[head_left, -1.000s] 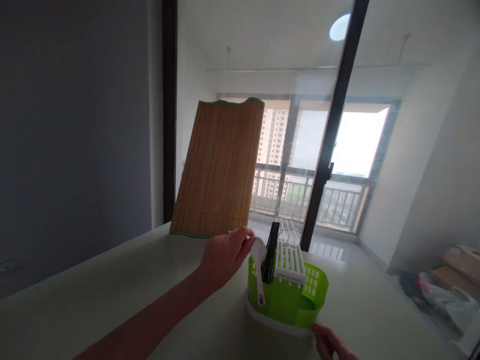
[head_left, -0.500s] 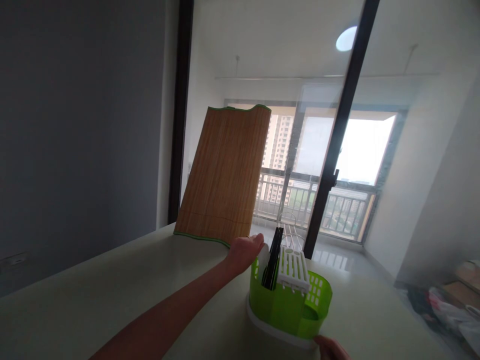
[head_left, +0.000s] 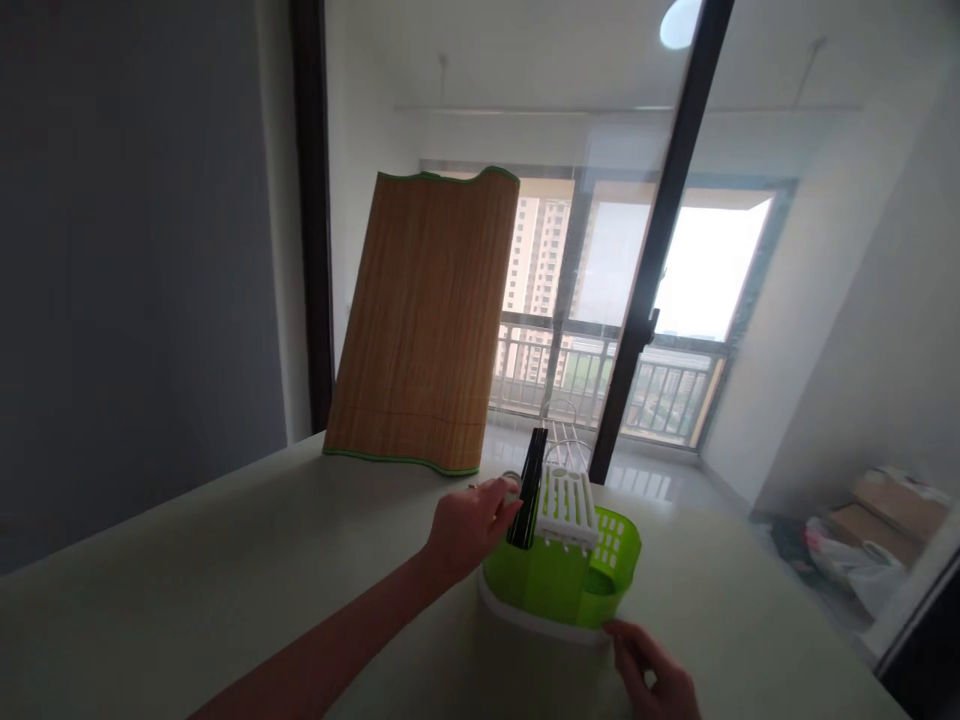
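One green caddy [head_left: 559, 590] on white tray, mid counter [head_left: 225, 580]; L hand [head_left: 469, 525] curled at its near rim, grip unclear; R hand [head_left: 652, 675] fingers loosely spread, touching tray edge; one bamboo board [head_left: 420, 320] upright behind.

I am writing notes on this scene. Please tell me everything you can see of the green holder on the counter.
The green holder looks like glossy plastic, with a slotted wall on its right side. It stands upright in a white base tray on the pale counter. A white slotted insert and dark sticks rise from it. The left hand is at its left rim; the right hand touches the tray's front edge.
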